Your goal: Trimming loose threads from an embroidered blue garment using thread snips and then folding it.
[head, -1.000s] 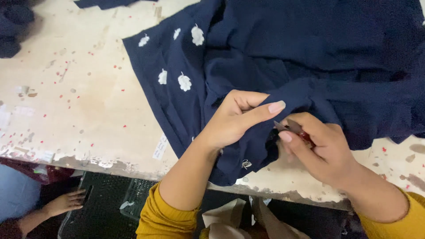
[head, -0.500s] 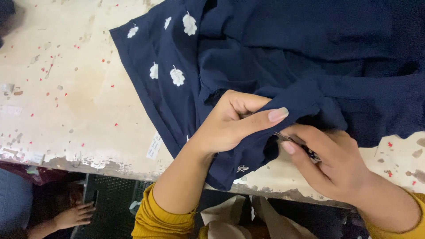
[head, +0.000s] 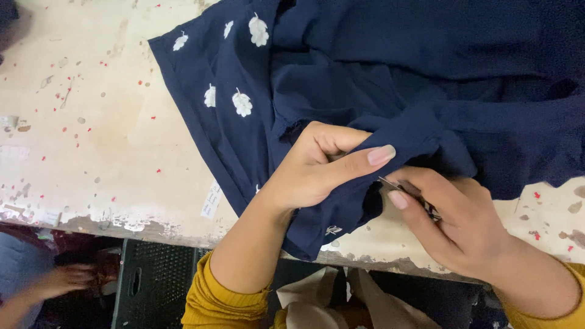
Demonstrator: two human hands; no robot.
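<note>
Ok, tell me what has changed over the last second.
The right hand has brought its small metal clipper up closer to the left hand's thumb, at the fold of navy fabric. Nothing was taken up or let go: the left hand still pinches the cloth on the worn table.

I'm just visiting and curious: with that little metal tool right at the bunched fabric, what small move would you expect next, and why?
Probably a short snip at the fold. The left hand pinches the navy garment into a raised bunch, and the right hand holds a small metal tool with its tip at that fold. Whether a loose thread is there cannot be seen.
</note>
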